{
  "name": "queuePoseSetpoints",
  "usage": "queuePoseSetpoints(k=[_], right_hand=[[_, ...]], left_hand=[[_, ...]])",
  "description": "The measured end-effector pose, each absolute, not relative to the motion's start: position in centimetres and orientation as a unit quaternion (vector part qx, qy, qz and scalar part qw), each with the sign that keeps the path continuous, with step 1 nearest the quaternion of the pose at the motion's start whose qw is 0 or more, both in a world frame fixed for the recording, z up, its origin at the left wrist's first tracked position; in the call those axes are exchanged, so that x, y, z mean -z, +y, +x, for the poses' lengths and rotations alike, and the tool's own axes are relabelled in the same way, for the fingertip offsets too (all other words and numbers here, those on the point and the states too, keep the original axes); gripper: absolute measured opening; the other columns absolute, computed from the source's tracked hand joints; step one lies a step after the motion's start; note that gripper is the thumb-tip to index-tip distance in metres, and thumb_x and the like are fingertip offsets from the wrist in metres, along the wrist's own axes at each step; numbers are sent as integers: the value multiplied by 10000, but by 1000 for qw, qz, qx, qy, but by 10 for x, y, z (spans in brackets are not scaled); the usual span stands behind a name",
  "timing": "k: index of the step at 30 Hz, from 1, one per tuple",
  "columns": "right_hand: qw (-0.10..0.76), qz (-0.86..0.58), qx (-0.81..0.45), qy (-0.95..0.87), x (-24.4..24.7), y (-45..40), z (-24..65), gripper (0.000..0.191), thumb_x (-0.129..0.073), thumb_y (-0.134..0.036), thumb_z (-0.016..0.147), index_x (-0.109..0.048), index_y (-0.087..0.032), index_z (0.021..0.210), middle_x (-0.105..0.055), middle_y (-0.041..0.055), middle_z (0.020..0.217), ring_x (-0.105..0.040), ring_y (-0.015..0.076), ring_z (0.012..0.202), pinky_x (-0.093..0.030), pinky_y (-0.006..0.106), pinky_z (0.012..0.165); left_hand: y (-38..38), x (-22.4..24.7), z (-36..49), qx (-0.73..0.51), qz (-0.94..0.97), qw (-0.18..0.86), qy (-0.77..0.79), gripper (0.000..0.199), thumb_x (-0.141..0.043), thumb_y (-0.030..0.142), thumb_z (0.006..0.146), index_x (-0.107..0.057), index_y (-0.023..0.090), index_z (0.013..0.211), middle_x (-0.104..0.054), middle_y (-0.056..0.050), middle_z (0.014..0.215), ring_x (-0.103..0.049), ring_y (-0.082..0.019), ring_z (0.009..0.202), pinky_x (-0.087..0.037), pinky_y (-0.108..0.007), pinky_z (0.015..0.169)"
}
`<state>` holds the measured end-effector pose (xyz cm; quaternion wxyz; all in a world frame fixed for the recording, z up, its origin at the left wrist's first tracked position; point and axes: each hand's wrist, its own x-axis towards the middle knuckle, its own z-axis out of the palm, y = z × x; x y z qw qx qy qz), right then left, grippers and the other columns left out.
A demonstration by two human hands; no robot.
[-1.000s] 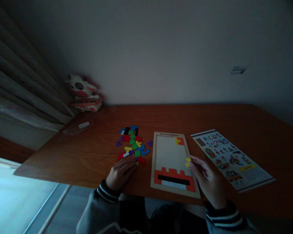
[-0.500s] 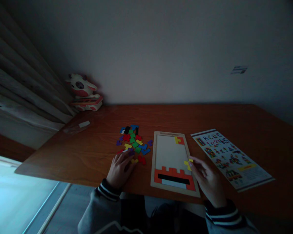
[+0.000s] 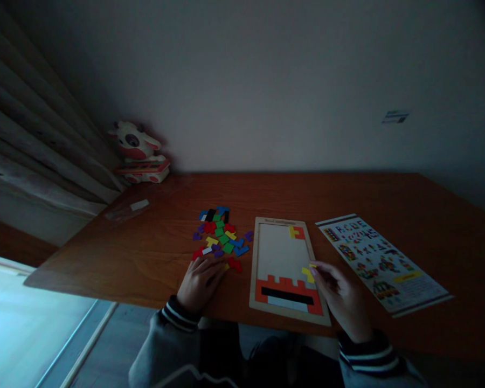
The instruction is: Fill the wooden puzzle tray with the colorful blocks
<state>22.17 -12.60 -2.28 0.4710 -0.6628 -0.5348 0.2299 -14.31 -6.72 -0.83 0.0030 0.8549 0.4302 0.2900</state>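
My right hand pinches a yellow puzzle piece over the lower right of a wooden puzzle board. Just below that piece, orange-red pieces line the bottom of the board around a black bar and a white bar. A small yellow and orange-red group lies in the board's upper right corner. My left hand rests on the table at the near side of the loose pieces. Its fingers are closed over a yellow piece, mostly hidden, beside a red piece.
Loose coloured pieces lie left of the board. A printed pattern sheet is on its right. At the back left of the wooden table stands a cow-shaped toy keyboard, with clear plastic wrapping nearer the left edge.
My left fingers have drawn back from the pile, uncovering a white and purple pieces, and now cover most of the near yellow piece. My right hand has shifted its yellow piece slightly left.
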Motion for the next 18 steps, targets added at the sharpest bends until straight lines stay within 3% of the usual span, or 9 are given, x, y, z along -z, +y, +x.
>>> queuePoseSetpoints(k=[9, 18], right_hand=[[480, -667, -250, -513, 24, -125, 221, 401, -624, -580, 822, -697, -219, 981, -747, 85, 938, -700, 231, 867, -571, 326, 734], [567, -662, -268, -411, 26, -122, 226, 431, -672, -577, 790, -658, -203, 1005, -716, 94, 995, -689, 230, 904, -576, 359, 797]], left_hand=[[-68, 5, -121, -283, 858, -10, 428, 262, -628, 322, 932, -684, 246, 1176, -700, -53, 1217, -604, -268, 1106, -494, -460, 951], [-68, 17, -101, -303, 850, 37, 429, 207, -625, 289, 939, -696, 241, 1128, -733, -45, 1138, -645, -251, 1070, -517, -440, 917]])
